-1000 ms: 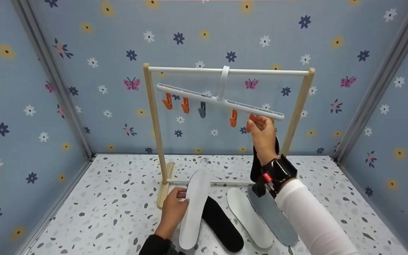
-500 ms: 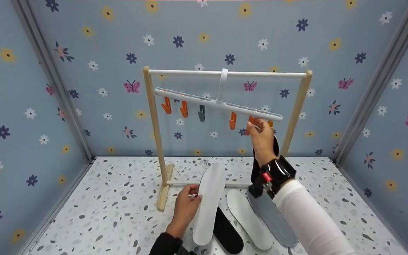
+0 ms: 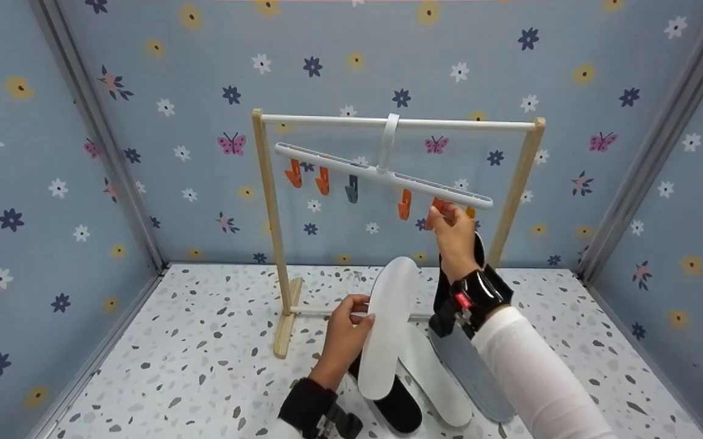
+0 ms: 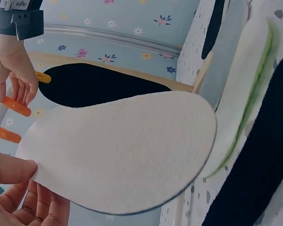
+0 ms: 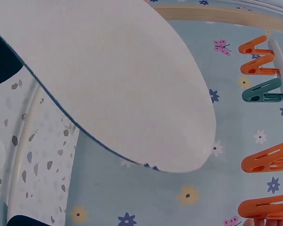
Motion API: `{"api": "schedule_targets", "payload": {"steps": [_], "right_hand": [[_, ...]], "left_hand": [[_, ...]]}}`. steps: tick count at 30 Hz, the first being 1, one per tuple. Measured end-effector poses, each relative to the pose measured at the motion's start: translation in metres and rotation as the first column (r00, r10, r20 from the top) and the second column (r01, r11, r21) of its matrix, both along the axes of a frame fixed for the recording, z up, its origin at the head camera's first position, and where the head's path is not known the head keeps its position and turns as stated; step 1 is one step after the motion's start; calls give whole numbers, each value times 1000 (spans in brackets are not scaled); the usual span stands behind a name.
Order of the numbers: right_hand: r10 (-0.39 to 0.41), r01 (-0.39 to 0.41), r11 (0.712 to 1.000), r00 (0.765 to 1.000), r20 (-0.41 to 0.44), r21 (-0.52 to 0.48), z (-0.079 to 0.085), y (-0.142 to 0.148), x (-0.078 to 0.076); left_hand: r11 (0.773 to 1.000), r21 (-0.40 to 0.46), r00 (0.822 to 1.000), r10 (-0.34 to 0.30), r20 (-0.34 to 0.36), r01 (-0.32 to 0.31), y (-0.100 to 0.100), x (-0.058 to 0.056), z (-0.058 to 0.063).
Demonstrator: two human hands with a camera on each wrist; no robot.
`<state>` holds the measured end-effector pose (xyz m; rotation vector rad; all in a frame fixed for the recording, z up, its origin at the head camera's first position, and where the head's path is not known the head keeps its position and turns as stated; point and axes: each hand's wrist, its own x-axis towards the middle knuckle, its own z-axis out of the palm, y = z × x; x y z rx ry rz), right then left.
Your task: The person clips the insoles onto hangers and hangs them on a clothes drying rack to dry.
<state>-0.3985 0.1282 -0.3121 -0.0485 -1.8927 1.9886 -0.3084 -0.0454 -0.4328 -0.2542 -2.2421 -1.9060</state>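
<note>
My left hand [image 3: 346, 335] pinches a white insole [image 3: 389, 332] by its edge, thumb on the pale face and fingers behind. The insole is raised above the table and tilted, one end toward the hanger. My right hand [image 3: 456, 238] pinches an orange clip [image 4: 16, 106] under the low right side of a white clip hanger [image 3: 381, 175]. Beside it, a yellow clip [image 4: 43, 77] sits at the top of a hanging black insole [image 4: 99, 87], partly hidden behind the right hand and wrist in the head view. More orange clips [image 3: 405, 205] and a green clip [image 3: 352, 189] hang free.
The hanger hooks over the top bar of a wood-and-white rack [image 3: 327, 120]. On the speckled table [image 3: 205, 341] lie a black insole [image 3: 401, 411], a white insole [image 3: 436, 381] and a grey insole [image 3: 476, 375]. Flowered walls stand behind and at both sides.
My left hand has carried the white insole up and to the right, toward the hanger. The right hand stays at the orange clip.
</note>
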Motion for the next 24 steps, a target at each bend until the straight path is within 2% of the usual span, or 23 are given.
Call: {"api": "schedule_targets", "payload": {"steps": [5,9,21,24], "right_hand": [[19,-19,1000,1000,-8,-12,-1,2,0],[29,-31,998,999,-22,-52,0,6,1],[52,-63,993,994,-98,-105,-1,13,3],[57,-67,992,994,-92,-103,-1,12,4]], "left_hand": [[999,46,999,13,39,-15,10,-5,3],[995,100,997,0,78,-8,16,-9,4],[986,162,997,-53,58,43,23,-13,10],[984,170,996,-58,70,46,25,-13,11]]}}
